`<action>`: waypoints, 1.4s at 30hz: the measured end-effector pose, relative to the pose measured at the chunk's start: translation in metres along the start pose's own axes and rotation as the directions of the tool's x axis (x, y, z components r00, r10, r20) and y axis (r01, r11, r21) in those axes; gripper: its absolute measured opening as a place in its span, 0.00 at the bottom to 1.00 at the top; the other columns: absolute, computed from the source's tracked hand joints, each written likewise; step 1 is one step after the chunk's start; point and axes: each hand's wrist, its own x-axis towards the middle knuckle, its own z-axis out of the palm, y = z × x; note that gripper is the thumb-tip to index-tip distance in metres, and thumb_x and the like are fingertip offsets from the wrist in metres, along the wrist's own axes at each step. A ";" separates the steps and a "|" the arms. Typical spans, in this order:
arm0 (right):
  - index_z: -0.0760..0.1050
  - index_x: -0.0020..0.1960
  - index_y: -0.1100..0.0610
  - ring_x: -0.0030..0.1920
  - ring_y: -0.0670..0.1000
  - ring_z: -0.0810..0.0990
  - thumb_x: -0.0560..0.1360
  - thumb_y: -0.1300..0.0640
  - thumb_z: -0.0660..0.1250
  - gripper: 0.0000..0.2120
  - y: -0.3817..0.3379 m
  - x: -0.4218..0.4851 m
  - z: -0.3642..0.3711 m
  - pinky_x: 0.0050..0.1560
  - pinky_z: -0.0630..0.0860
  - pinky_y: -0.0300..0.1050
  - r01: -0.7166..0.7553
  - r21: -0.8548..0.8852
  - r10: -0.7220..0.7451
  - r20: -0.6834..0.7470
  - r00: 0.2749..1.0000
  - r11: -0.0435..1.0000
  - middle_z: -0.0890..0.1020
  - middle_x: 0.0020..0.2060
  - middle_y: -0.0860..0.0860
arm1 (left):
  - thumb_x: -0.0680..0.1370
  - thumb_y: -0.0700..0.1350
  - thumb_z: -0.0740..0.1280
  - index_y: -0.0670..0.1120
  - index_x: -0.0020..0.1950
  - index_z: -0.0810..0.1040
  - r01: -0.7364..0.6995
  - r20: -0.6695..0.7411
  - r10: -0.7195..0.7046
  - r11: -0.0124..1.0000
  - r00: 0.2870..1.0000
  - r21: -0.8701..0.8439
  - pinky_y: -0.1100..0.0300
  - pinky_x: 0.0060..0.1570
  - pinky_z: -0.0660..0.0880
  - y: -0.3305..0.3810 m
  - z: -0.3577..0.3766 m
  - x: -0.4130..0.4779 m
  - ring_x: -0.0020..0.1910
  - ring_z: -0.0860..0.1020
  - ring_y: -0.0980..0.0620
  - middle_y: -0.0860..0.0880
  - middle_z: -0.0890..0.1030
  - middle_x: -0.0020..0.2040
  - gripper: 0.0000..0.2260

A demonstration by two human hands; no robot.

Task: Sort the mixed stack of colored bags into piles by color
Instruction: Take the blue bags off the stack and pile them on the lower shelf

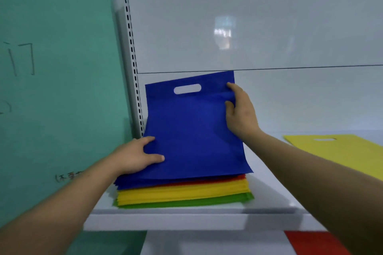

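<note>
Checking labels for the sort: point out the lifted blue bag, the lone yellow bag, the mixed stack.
blue bag (pixel 192 130): head view, middle of its front face.
yellow bag (pixel 348 149): head view, flat face below its handle cutout.
mixed stack (pixel 182 194): head view, yellow layer at its front edge.

A blue bag (pixel 190 126) is tilted up off the mixed stack (pixel 184 192) on a white shelf (pixel 269 203). The right hand (pixel 241 114) pinches its upper right edge, while the left hand (pixel 136 155) grips its lower left edge. Blue, red, yellow and green layers show beneath. A yellow bag (pixel 339 151) lies well apart to the right.
</note>
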 end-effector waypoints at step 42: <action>0.65 0.71 0.47 0.40 0.43 0.72 0.80 0.56 0.62 0.20 0.063 -0.416 -0.624 0.42 0.70 0.39 -0.722 -0.242 0.450 -0.643 0.620 0.648 0.70 0.44 0.39 | 0.75 0.36 0.68 0.49 0.70 0.70 -0.251 0.241 0.622 0.596 0.745 -0.762 0.57 0.52 0.72 0.452 0.374 -0.321 0.49 0.74 0.57 0.50 0.72 0.62 0.24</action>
